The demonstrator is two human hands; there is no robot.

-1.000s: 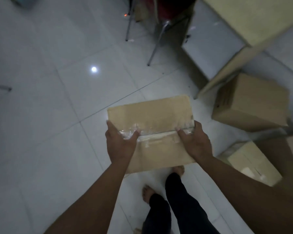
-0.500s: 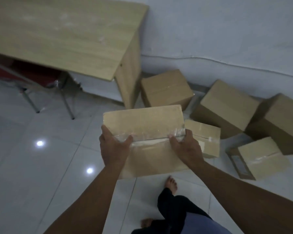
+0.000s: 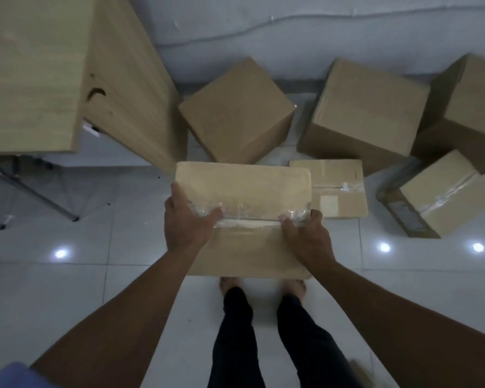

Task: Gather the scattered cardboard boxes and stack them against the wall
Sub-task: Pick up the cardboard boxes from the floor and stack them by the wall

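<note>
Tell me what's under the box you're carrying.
Below the held box, gripped by left hand and right hand, show floor tiles, both bare feet and a flat box partly covered. The rest of the floor beneath is hidden.

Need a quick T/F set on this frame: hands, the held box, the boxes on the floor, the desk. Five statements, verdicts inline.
1. Both hands grip one box. True: the left hand and right hand hold the held box at its taped seam.
2. The held box rests on the floor. False: it is up in the air, above the feet.
3. Five other boxes lie on the floor ahead. True, among them a flat box just right of the held one.
4. The floor boxes are stacked on each other. False: none plainly sits on another.
5. The desk stands to the right. False: it is on the left.
</note>
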